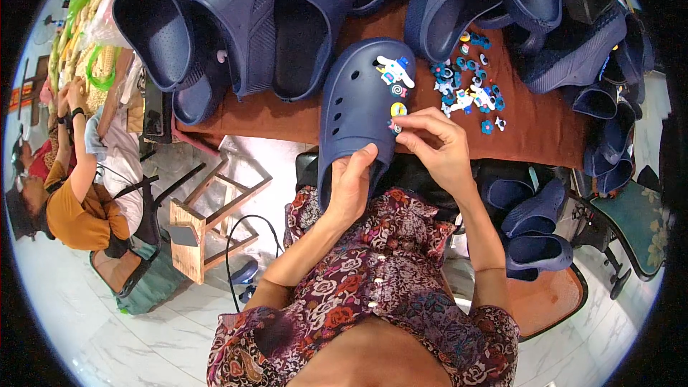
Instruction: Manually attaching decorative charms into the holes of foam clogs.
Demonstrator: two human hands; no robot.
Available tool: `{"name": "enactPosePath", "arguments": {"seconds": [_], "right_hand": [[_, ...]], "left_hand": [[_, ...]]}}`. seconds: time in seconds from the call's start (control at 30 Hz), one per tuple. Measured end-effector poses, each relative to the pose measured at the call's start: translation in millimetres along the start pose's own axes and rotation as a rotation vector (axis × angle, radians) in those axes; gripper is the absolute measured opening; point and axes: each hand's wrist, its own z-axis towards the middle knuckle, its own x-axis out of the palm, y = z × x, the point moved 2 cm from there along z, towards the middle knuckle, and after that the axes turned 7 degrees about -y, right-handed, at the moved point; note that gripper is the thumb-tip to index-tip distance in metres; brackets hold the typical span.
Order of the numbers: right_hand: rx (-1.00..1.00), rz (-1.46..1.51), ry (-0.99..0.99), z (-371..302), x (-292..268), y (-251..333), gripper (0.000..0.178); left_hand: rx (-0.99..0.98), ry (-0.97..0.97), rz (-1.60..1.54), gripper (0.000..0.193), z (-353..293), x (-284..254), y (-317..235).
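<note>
A navy blue clog [351,97] points away from me, its toe over the brown cloth and its heel end toward my body. My left hand [350,183] grips it at the opening, thumb outside and the other fingers hidden within. On its right side sit a white character charm [393,69], a swirl candy charm [398,90] and a yellow ring charm [398,109]. Just below these, my right hand [437,145] pinches another small candy charm [395,127] against the clog. Whether that charm's stem is in a hole cannot be seen.
Loose charms [469,86] lie piled on the brown cloth [530,125] right of the clog. Navy clogs [304,36] line the table's far side, with more clogs [537,247] at lower right. A wooden stool [193,236] stands left; another person [86,201] sits beyond.
</note>
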Motion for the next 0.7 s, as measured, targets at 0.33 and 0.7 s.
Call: {"name": "enactPosePath", "arguments": {"seconds": [0.33, 0.7], "right_hand": [[0.247, 0.275, -0.098, -9, 8, -20, 0.012], [0.014, -0.054, -0.253, -19, 17, -5, 0.012]], "left_hand": [[-0.026, -0.004, 0.0, 0.037, 3, -6, 2], [-0.021, 0.027, -0.019, 0.052, 8, -8, 7]]}}
